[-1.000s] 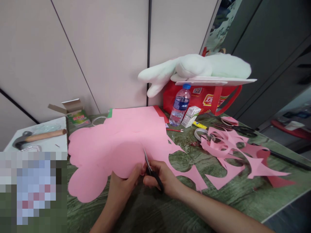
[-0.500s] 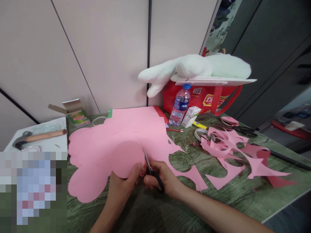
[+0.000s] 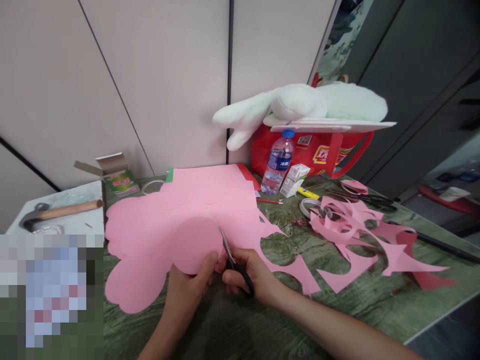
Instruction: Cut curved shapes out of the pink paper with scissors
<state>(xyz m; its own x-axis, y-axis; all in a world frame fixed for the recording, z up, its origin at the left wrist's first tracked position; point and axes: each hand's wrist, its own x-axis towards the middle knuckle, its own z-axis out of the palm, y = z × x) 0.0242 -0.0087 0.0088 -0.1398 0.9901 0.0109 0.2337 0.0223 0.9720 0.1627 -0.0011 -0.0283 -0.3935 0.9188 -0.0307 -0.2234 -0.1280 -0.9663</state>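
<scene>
My left hand [image 3: 191, 285] pinches the lower edge of a round pink paper piece [image 3: 197, 245], thumb on top and the other fingers hidden beneath. Black-handled scissors [image 3: 229, 255] are in my right hand [image 3: 247, 272], with fingers wrapped around the handles. Their blades point up and away from me along the right edge of the round piece. Behind and to the left lie large pink paper sheets [image 3: 210, 185] and scalloped pink paper shapes [image 3: 137, 285]. Pink paper offcuts [image 3: 356, 270] are heaped to the right of my right hand.
A water bottle [image 3: 278, 165], a small white carton [image 3: 295, 181] and a red bag [image 3: 318, 155] with a white plush [image 3: 300, 105] on top stand at the back. On the left, a hammer [image 3: 67, 209] rests on a white box near an opened green box [image 3: 122, 182]. A tape roll [image 3: 313, 207] sits by the offcuts.
Almost nothing differs. The scissors and the round paper piece have shifted very slightly; both hands keep their hold.
</scene>
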